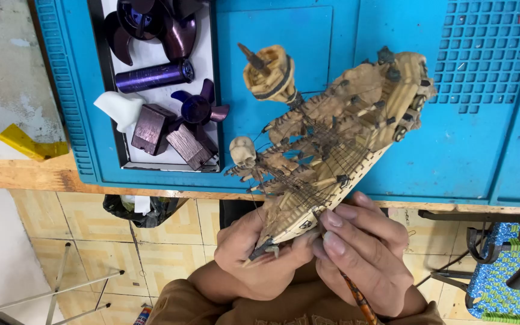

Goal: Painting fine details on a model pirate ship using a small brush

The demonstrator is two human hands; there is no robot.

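A tan and brown model ship [338,138] with dark rigging, a small skull [242,150] at one side and a crow's nest [269,73] on a mast is held over the blue work mat [452,150]. My left hand [260,259] grips the ship's near end from below. My right hand [362,259] is pressed against the hull beside it, fingers pinched on a thin orange-brown paintbrush [356,298] whose handle runs down toward my lap. The brush tip is hidden behind my fingers.
A white tray [206,72] on the mat's left holds metallic purple propellers [200,109], a purple cylinder [154,76], brown blocks [151,127] and a white piece [118,107]. The wooden table edge [43,174] runs below. A blue woven chair [501,277] stands at the right on the tiled floor.
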